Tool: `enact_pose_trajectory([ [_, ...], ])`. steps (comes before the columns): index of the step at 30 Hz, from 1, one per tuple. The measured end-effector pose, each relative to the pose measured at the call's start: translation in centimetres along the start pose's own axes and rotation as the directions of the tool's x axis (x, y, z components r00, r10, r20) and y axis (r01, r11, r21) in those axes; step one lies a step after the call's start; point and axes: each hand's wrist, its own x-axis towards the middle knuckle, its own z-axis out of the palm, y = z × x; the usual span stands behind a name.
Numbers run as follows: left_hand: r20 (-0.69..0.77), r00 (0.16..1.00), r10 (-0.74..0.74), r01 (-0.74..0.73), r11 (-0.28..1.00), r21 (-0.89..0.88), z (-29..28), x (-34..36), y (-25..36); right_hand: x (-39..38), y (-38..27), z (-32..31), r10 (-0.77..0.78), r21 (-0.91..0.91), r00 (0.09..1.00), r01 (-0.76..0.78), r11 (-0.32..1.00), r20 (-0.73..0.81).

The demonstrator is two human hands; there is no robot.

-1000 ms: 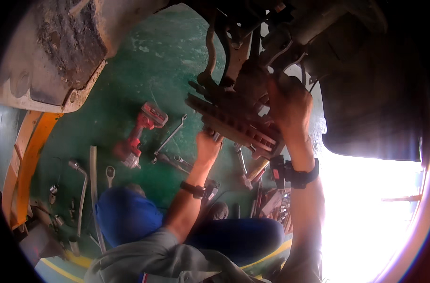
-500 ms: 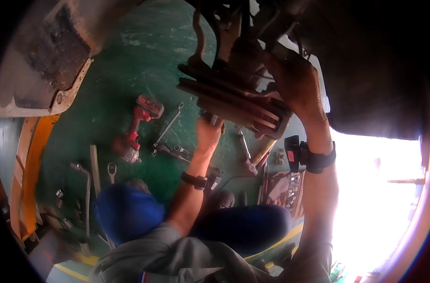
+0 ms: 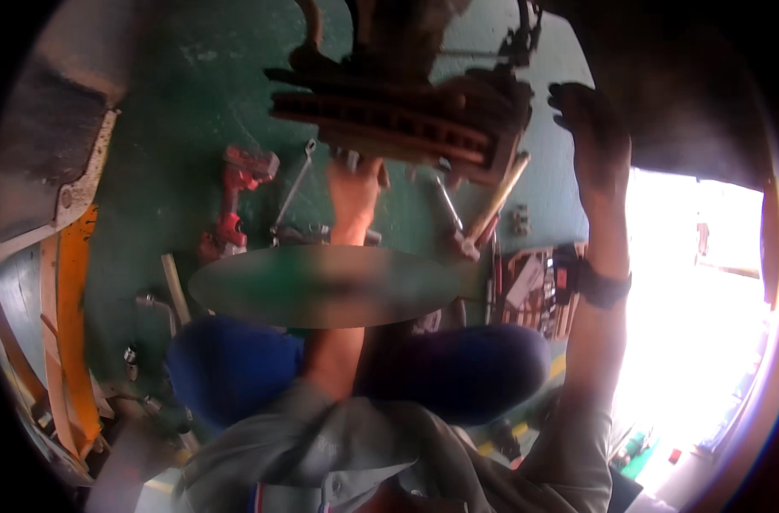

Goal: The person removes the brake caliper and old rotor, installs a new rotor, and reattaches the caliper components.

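A rusty vented brake disc (image 3: 381,121) hangs at the upper middle, with dark brake and suspension parts (image 3: 398,47) behind it. Against the disc's near face, my left hand (image 3: 354,190) is closed round something; a bit of bright metal shows at the fingers, but its kind is hidden. My right hand (image 3: 596,128) is raised to the right of the disc, apart from it. Its fingers are spread and nothing is in them. A dark strap with a device (image 3: 601,284) is on the right wrist.
On the green floor lie a red cordless impact wrench (image 3: 231,201), a long wrench (image 3: 295,188), a wooden-handled hammer (image 3: 496,205) and an open tool case (image 3: 539,291). An orange post (image 3: 77,325) stands left. Dark bodywork (image 3: 689,111) overhangs the right. A blurred oval covers part of the middle.
My right hand has come away from the parts behind the disc and moved right, its fingers now spread. My left hand stays at the disc. The whole view has shifted.
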Motion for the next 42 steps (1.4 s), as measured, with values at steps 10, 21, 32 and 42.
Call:
enact_pose_trajectory([
  [10, -0.016, 1.0, 0.018, -0.017, 0.999, 0.044, -0.2, 0.1, 1.4, -11.7, 16.9, 4.9, 0.434, -0.349, 0.814, -0.306, 0.886, 0.387],
  [21, -0.049, 0.991, 0.127, -0.095, 0.904, 0.418, 0.3, 0.0, 0.9, -33.0, 21.8, 13.9, 0.295, -0.32, 0.783, -0.129, 0.938, 0.548],
  [32, -0.028, 0.996, 0.087, -0.078, 0.966, 0.245, -0.5, 0.8, -0.1, -40.5, 25.0, 4.3, 0.821, -0.587, 0.565, -0.642, 0.494, 0.073],
  [42, -0.014, 0.999, 0.044, -0.039, 0.963, 0.266, -1.5, 1.3, 0.4, -47.3, 26.5, 1.0, 0.817, -0.502, 0.547, -0.662, 0.557, 0.185],
])
